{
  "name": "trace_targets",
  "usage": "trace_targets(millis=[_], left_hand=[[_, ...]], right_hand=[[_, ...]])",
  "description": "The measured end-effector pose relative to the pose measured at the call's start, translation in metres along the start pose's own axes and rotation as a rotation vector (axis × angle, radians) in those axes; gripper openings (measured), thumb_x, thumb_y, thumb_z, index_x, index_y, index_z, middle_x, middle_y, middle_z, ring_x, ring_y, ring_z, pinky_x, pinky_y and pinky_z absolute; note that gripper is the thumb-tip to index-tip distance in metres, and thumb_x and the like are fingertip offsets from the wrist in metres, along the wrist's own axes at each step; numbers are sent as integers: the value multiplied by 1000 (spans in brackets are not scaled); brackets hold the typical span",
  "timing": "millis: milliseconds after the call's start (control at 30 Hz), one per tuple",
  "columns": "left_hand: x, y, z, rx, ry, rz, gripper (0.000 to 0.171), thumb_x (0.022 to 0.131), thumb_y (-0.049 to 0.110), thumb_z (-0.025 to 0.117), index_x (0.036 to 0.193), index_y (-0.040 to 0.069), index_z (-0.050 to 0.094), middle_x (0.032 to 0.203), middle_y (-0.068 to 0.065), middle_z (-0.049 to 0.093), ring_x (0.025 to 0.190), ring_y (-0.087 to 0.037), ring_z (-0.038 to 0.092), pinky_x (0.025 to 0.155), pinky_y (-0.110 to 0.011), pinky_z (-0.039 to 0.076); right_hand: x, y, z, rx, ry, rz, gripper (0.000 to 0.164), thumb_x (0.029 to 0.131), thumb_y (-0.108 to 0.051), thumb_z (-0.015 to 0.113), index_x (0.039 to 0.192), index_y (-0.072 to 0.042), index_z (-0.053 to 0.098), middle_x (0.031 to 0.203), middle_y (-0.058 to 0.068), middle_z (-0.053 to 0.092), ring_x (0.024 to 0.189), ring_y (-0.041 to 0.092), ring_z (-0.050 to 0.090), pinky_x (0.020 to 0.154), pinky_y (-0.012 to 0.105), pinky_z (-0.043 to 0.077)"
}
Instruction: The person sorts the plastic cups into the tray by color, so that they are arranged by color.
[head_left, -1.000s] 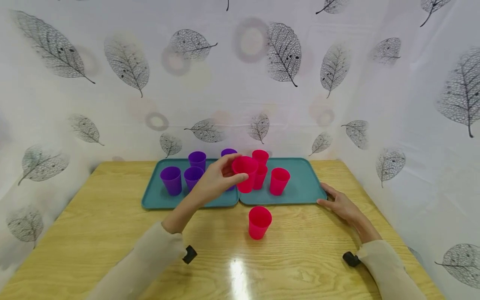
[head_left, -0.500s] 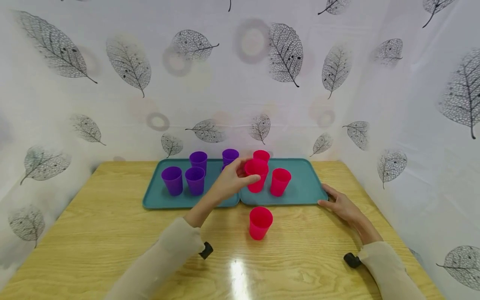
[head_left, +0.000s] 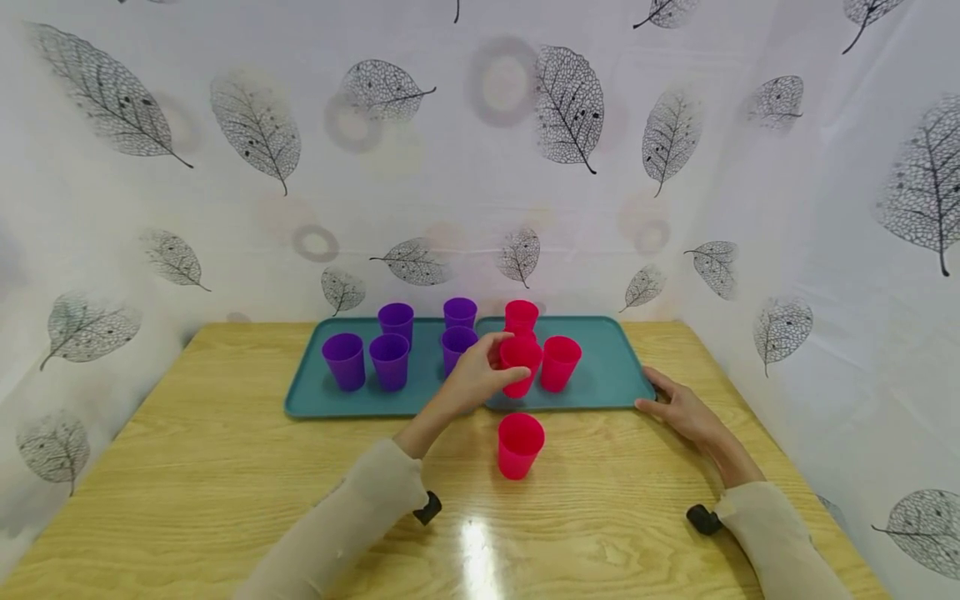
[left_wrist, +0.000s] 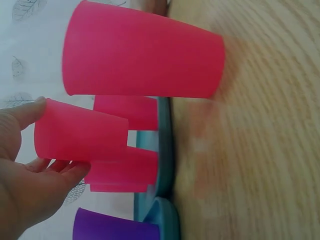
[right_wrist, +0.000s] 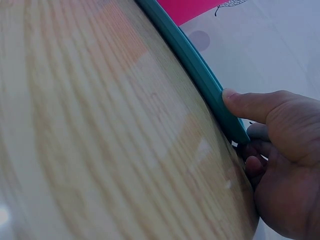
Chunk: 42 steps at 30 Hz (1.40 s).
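Observation:
My left hand (head_left: pixel 480 375) grips a red plastic cup (head_left: pixel 522 360) between thumb and fingers over the front left part of the right teal tray (head_left: pixel 611 367). In the left wrist view this cup (left_wrist: pixel 82 131) is apart from the tray's surface. Another red cup (head_left: pixel 561 367) stands on that tray just right of it, and a red cup (head_left: pixel 521 310) is at the back; one more behind the held cup is mostly hidden. On the table in front stands a red cup (head_left: pixel 519 450). My right hand (head_left: pixel 681 408) holds the tray's right front corner, thumb on its rim (right_wrist: pixel 212 97).
The left teal tray (head_left: pixel 303 400) adjoins the right one and bears several purple cups (head_left: pixel 390 363). Both trays lie along the back of the wooden table (head_left: pixel 225 475). A white leaf-patterned curtain (head_left: pixel 450 183) hangs behind and at both sides.
My left hand has carried the red cup rightward, then a little lower and closer to the tray's front. More purple cups show now. My right hand stays at the tray corner.

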<state>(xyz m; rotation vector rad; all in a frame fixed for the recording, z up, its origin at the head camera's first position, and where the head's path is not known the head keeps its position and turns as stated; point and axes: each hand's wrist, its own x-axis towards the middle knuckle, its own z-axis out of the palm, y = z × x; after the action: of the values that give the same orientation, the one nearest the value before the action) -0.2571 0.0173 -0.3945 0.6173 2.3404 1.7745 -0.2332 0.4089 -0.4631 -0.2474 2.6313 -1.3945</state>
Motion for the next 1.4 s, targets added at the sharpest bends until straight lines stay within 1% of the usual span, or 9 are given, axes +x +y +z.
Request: trace_targets(millis=[200, 367, 733, 1000, 1200, 1400], left_hand=[[-2, -8, 5, 21, 30, -41, 71, 91, 24, 81, 149, 0, 49, 132, -14, 63, 112, -27, 62, 94, -37, 56], [-2, -14, 8, 37, 45, -55, 70, 90, 24, 81, 148, 0, 50, 133, -15, 62, 113, -28, 61, 96, -39, 55], [-1, -23, 7, 51, 72, -91, 71, 89, 24, 81, 148, 0, 50, 137, -17, 62, 119, -32, 62, 99, -42, 55], [0, -27, 9, 65, 66, -111, 71, 91, 22, 80, 149, -1, 47, 137, -17, 61, 120, -31, 60, 101, -42, 54], [-2, -28, 7, 71, 67, -105, 73, 90, 23, 80, 149, -2, 46, 136, -17, 61, 118, -31, 60, 101, -44, 53], [-3, -29, 7, 87, 61, -113, 81, 90, 25, 81, 153, -4, 40, 146, -22, 55, 127, -36, 57, 109, -46, 48]], right_hand=[[-1, 0, -1, -8, -5, 1, 83, 104, -18, 65, 162, 7, 12, 167, 33, 8, 153, 51, 7, 119, 65, 16], [-1, -1, -1, -17, -8, -2, 83, 104, -18, 65, 162, 8, 12, 166, 33, 8, 153, 52, 6, 119, 64, 15], [0, -3, -2, -1, -10, -10, 83, 104, -17, 66, 162, 8, 12, 166, 34, 8, 153, 51, 7, 119, 64, 15], [1, -3, -1, -17, -4, -14, 82, 104, -18, 66, 161, 9, 13, 166, 34, 10, 153, 51, 8, 118, 62, 15], [0, -3, -1, -18, -9, -13, 82, 104, -18, 65, 161, 9, 13, 166, 34, 10, 152, 52, 8, 118, 63, 16], [-1, -2, 0, -8, -16, -10, 83, 104, -18, 65, 162, 8, 12, 166, 34, 9, 152, 53, 9, 118, 65, 17]])
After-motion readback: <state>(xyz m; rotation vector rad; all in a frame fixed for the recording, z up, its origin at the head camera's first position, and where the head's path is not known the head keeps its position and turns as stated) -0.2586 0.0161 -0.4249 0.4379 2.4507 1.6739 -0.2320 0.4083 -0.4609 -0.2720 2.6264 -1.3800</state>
